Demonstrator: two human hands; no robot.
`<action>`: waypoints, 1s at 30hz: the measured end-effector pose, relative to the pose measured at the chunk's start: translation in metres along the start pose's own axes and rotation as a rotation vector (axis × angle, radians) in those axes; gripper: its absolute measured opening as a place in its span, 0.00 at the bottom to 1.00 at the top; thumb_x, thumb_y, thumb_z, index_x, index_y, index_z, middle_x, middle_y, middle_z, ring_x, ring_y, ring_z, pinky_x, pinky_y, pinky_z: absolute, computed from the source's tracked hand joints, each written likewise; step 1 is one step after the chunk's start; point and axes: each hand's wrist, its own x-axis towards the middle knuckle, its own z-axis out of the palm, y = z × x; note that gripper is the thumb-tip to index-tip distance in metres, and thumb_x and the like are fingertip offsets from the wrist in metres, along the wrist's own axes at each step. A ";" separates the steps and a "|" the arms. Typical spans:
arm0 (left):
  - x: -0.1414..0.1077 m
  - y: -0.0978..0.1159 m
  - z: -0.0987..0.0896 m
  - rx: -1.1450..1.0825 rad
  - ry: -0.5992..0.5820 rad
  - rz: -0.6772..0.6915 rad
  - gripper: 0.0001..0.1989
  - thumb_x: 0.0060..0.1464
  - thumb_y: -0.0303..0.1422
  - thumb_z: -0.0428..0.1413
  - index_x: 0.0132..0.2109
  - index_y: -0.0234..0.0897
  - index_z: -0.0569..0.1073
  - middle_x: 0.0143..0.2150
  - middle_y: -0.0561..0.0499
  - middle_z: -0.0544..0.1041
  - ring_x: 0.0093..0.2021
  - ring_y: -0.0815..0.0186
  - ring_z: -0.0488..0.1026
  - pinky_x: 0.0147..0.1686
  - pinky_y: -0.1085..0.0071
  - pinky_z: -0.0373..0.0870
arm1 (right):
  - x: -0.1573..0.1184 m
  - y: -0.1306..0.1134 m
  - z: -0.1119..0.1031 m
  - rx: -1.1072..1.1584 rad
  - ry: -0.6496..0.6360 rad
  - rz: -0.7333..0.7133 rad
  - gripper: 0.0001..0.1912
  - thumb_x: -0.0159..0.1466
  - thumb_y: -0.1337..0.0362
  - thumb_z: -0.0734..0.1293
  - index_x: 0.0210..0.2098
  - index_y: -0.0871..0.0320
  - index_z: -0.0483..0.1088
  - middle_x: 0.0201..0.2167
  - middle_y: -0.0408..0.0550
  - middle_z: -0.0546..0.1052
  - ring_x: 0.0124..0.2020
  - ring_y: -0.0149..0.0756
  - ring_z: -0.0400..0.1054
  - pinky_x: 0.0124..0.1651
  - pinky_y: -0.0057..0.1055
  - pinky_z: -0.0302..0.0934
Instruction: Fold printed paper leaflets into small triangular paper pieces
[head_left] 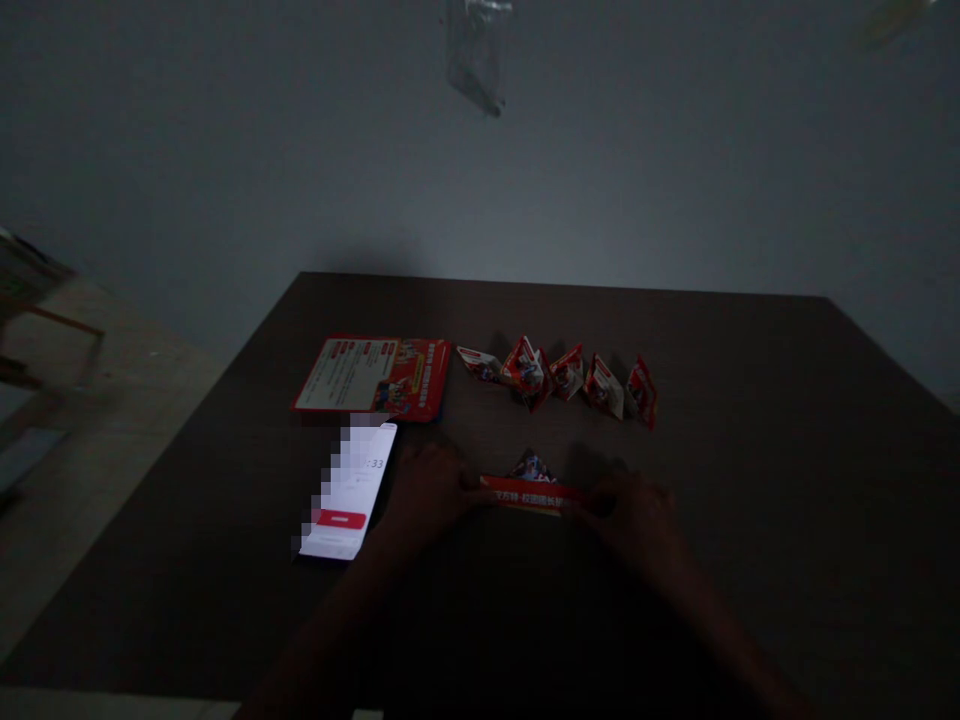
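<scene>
Between my two hands is a partly folded paper sheet (529, 495), red along its front strip with white lettering, and a printed peak stands up behind that strip. My left hand (435, 485) pinches its left end, while my right hand (634, 515) has its fingers closed on the right end. Beyond them lies a row of several folded red-and-white paper pieces (527, 370). At the left is a stack of red printed sheets (424, 380). Nearer, beside my left hand, rests a lit phone (349, 490), its screen partly pixelated.
Everything lies on a dark brown table (750, 400) set against a grey wall (637, 180). A clear plastic bag (476, 55) hangs on the wall. To the left, pale floor (150, 360) and a blurred wooden frame (60, 318) show past the table edge. The light is dim.
</scene>
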 end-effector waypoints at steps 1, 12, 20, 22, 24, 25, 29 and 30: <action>0.000 -0.002 0.000 -0.010 -0.001 -0.005 0.17 0.46 0.48 0.59 0.26 0.39 0.77 0.30 0.49 0.75 0.37 0.57 0.70 0.38 0.61 0.58 | 0.000 0.004 -0.001 0.010 -0.007 0.009 0.11 0.55 0.54 0.68 0.25 0.53 0.76 0.31 0.49 0.77 0.39 0.49 0.68 0.40 0.43 0.53; 0.000 -0.003 -0.002 -0.145 0.011 0.199 0.11 0.50 0.31 0.60 0.42 0.40 0.73 0.42 0.50 0.73 0.44 0.61 0.67 0.44 0.65 0.60 | 0.001 0.018 -0.013 0.140 -0.072 0.063 0.06 0.53 0.59 0.69 0.30 0.51 0.77 0.33 0.47 0.78 0.37 0.46 0.71 0.38 0.39 0.57; -0.008 0.020 0.008 -0.165 0.019 0.442 0.15 0.52 0.29 0.57 0.48 0.41 0.72 0.48 0.49 0.70 0.49 0.59 0.64 0.48 0.61 0.59 | -0.003 0.017 -0.007 0.271 0.030 -0.002 0.09 0.54 0.58 0.67 0.31 0.53 0.76 0.35 0.49 0.78 0.41 0.47 0.70 0.42 0.40 0.60; -0.008 0.024 0.011 -0.149 0.030 0.443 0.15 0.52 0.30 0.57 0.48 0.40 0.72 0.48 0.48 0.70 0.48 0.58 0.64 0.48 0.61 0.60 | -0.005 0.015 -0.004 0.365 0.037 0.015 0.10 0.55 0.56 0.67 0.31 0.55 0.75 0.35 0.50 0.78 0.40 0.47 0.70 0.41 0.39 0.61; -0.008 0.025 0.014 -0.150 0.048 0.441 0.14 0.52 0.31 0.58 0.47 0.39 0.72 0.47 0.48 0.71 0.48 0.58 0.64 0.48 0.62 0.61 | -0.007 0.012 -0.004 0.488 0.013 0.022 0.11 0.56 0.55 0.66 0.31 0.57 0.73 0.34 0.50 0.78 0.38 0.45 0.71 0.40 0.38 0.62; -0.007 0.025 0.015 -0.155 0.056 0.438 0.14 0.52 0.32 0.58 0.47 0.39 0.72 0.47 0.48 0.71 0.48 0.59 0.65 0.48 0.62 0.61 | -0.008 0.010 -0.004 0.550 -0.004 0.021 0.11 0.57 0.55 0.65 0.31 0.57 0.73 0.33 0.50 0.77 0.37 0.44 0.71 0.40 0.37 0.62; -0.008 0.024 0.017 -0.191 0.085 0.405 0.15 0.53 0.35 0.57 0.48 0.37 0.71 0.47 0.46 0.70 0.47 0.59 0.66 0.47 0.64 0.63 | -0.011 0.001 -0.007 0.740 -0.004 0.065 0.12 0.57 0.55 0.66 0.31 0.58 0.71 0.31 0.48 0.77 0.35 0.42 0.71 0.37 0.35 0.63; -0.008 0.024 0.017 -0.206 0.088 0.400 0.15 0.53 0.36 0.57 0.48 0.37 0.71 0.47 0.46 0.70 0.47 0.59 0.67 0.47 0.64 0.63 | -0.011 -0.001 -0.007 0.786 0.015 0.086 0.12 0.57 0.55 0.66 0.31 0.58 0.70 0.31 0.48 0.77 0.34 0.41 0.70 0.36 0.34 0.63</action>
